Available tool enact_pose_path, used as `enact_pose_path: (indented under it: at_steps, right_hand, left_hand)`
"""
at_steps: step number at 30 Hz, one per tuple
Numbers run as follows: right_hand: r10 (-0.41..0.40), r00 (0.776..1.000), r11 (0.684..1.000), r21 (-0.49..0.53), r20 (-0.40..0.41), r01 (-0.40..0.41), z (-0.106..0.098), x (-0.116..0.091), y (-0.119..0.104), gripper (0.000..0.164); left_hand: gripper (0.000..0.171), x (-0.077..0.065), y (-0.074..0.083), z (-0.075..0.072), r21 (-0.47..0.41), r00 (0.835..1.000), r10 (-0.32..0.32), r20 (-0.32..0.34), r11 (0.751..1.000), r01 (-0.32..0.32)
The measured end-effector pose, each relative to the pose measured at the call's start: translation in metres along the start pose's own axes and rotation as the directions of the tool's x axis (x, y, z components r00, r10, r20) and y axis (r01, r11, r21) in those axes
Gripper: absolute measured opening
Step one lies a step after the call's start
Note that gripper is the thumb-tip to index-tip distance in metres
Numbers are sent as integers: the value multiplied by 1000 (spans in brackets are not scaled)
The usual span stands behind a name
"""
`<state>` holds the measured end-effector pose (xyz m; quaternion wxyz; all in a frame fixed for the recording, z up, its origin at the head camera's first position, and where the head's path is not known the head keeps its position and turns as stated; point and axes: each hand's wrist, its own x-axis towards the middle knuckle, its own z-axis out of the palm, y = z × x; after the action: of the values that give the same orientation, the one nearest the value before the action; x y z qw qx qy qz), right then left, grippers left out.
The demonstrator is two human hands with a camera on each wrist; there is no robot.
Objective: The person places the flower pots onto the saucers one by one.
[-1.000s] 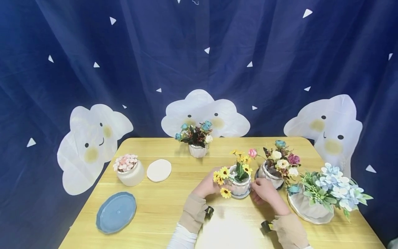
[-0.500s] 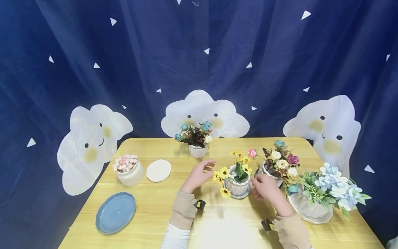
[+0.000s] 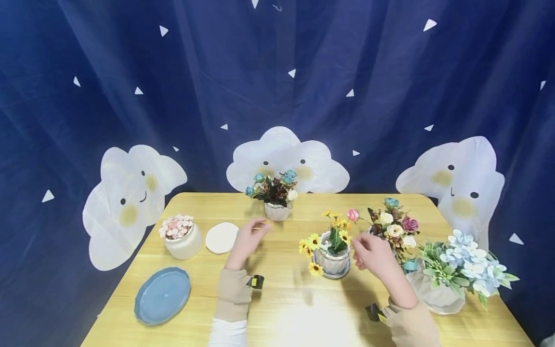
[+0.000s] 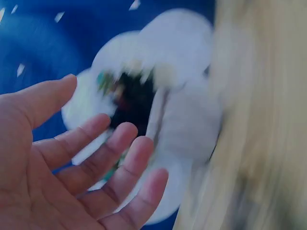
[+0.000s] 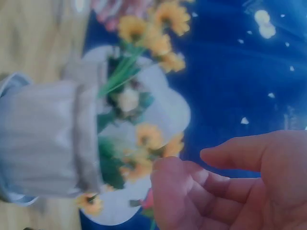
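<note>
Both hands off sunflower pot [image 3: 331, 260]

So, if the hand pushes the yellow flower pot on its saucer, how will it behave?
The yellow flower pot looks ceramic, so probably stiff, fairly heavy and breakable. It sits on a small blue saucer, so a push may slide both together. The tall stems could make it tip under a high push.

left edge: plate [image 3: 162, 295] at the front, jar [image 3: 182, 239] behind it, disc [image 3: 221, 237] just right of the jar
back middle: small flower pot [image 3: 276, 209]
centre: sunflower pot [image 3: 331, 260] on a saucer [image 3: 336, 275]
right: rose pot [image 3: 392, 226], then hydrangea pot [image 3: 438, 291] nearer the front
</note>
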<state>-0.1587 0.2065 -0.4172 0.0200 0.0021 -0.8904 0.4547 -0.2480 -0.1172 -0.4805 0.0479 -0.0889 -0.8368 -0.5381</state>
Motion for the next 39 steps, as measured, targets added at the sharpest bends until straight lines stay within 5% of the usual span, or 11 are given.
enact_pose_path:
  at_steps: [7, 14, 18, 23, 29, 39]
  right_hand:
    - [-120, 991, 992, 17, -54, 121, 7, -5, -19, 20]
    - [-255, 956, 966, 15, -146, 260, 17, -6, -40, 14]
    - [-338, 920, 936, 29, -200, 350, 25, -8, -54, 11]
    - [-435, 867, 892, 15, -242, 451, 37, -10, -69, 9]
    - [-470, 867, 862, 123, -163, 491, 56, -16, -81, 6]
    - [-537, 844, 836, 127, -17, 534, 88, -26, -88, 4]
  left_hand:
    - [43, -9, -23, -57, -31, 965, -198, -174, 980, 196]
    - [46, -19, -39, -85, -4, 909, -317, -269, 945, 328]
    - [48, -23, -43, -89, -9, 892, -348, -287, 933, 361]
    - [50, -24, -50, -90, 41, 892, -350, -286, 926, 376]
    - [56, -24, -58, -90, 68, 895, -360, -265, 919, 389]
    - [58, -22, -64, -83, 47, 898, -374, -232, 918, 394]
